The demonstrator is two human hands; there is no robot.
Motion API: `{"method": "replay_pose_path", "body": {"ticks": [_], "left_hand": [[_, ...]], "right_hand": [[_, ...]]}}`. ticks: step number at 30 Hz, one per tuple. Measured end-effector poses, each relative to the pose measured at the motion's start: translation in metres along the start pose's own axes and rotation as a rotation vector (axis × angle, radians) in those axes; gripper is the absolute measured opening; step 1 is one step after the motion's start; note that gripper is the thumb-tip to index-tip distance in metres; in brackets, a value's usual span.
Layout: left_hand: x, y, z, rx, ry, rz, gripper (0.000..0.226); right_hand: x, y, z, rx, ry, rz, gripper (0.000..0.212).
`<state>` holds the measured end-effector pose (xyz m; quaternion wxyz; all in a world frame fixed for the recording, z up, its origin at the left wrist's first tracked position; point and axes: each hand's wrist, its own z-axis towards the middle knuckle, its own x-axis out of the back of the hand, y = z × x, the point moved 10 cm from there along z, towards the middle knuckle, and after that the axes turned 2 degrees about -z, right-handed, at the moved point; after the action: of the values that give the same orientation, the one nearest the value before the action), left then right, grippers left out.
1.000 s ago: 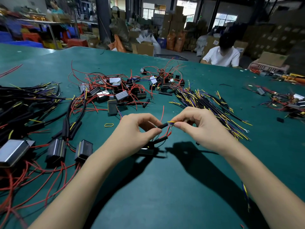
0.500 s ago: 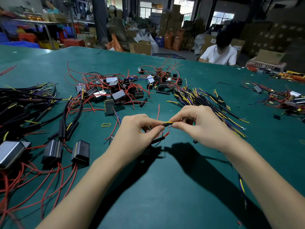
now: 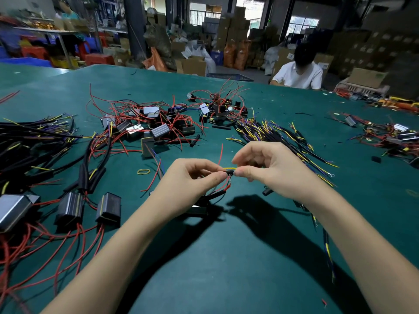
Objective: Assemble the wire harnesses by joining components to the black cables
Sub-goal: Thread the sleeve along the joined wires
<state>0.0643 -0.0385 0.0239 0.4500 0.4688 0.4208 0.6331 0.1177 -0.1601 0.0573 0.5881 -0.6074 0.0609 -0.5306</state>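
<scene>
Head view: left hand [image 3: 192, 177] pinches the black sleeve [image 3: 229, 171], right hand [image 3: 269, 168] pinches the yellow wire [image 3: 229, 168]; best feed it straight, fingers close to the joint.

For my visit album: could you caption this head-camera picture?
Left hand and right hand pinch a yellow wire at a black sleeve above the green table.

You pinch a short black sleeve [image 3: 229, 171] over a yellow wire [image 3: 229, 168]; red leads [image 3: 223, 189] dangle beneath, seemingly attached.
</scene>
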Motion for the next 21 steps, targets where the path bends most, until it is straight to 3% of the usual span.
{"method": "replay_pose_path", "body": {"ticks": [4, 14, 18, 21], "left_hand": [[0.005, -0.001, 0.0, 0.007, 0.063, 0.011, 0.009], [0.004, -0.002, 0.001, -0.013, 0.081, 0.111, 0.014], [0.003, -0.003, 0.001, -0.003, 0.09, 0.168, 0.013], [0.015, 0.001, -0.002, -0.013, 0.211, 0.229, 0.024]], "right_hand": [[0.005, 0.013, -0.002, -0.074, -0.053, -0.146, 0.011], [-0.002, 0.019, -0.004, -0.091, -0.013, -0.033, 0.015], [-0.004, 0.031, -0.005, -0.182, -0.031, 0.005, 0.01], [-0.002, 0.047, -0.008, -0.313, -0.011, 0.126, 0.013]]}}
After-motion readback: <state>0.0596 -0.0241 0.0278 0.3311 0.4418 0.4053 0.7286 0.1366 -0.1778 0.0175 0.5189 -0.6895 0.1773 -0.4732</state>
